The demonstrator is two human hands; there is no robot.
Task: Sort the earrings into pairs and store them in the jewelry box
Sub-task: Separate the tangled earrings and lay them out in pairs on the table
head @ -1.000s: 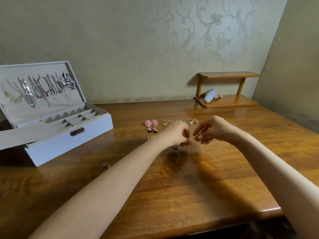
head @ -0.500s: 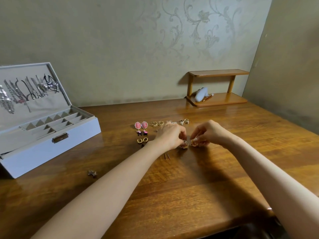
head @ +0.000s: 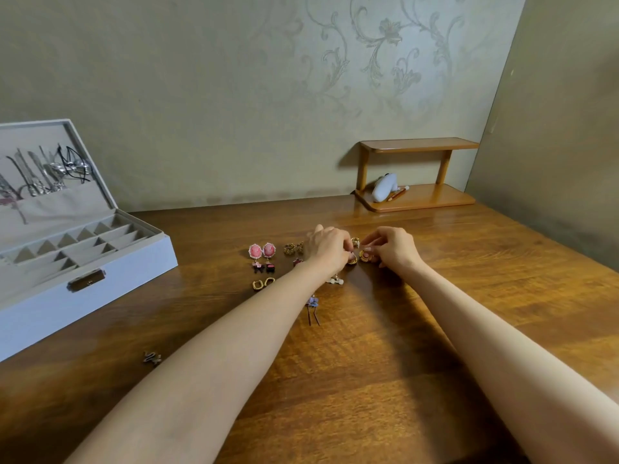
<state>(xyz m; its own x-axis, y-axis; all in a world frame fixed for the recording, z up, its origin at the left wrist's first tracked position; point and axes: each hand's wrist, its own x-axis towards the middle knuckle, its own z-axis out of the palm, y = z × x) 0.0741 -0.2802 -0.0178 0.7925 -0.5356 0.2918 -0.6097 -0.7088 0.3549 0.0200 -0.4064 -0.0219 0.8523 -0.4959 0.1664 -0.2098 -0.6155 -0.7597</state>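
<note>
Both hands meet at the middle of the wooden table (head: 385,363). My left hand (head: 330,247) pinches a gold earring (head: 351,261) against the tabletop. My right hand (head: 392,247) pinches its matching gold earring (head: 365,256) right beside it. To the left lie a pair of pink cameo earrings (head: 262,251), dark bow earrings (head: 263,267), gold hoops (head: 263,283) and a gold cluster pair (head: 293,248). A white earring (head: 335,280) and a purple one with long pins (head: 312,304) lie under my left forearm. The open white jewelry box (head: 100,283) stands at the left.
A lone dark earring (head: 152,357) lies near the box's front. A small wooden shelf (head: 418,199) with a white object and a pencil stands at the back right against the wall. The box lid holds several necklaces.
Both hands have lowered to the tabletop and moved slightly away from me, bringing the two gold earrings side by side. The camera has shifted, so the box sits further left.
</note>
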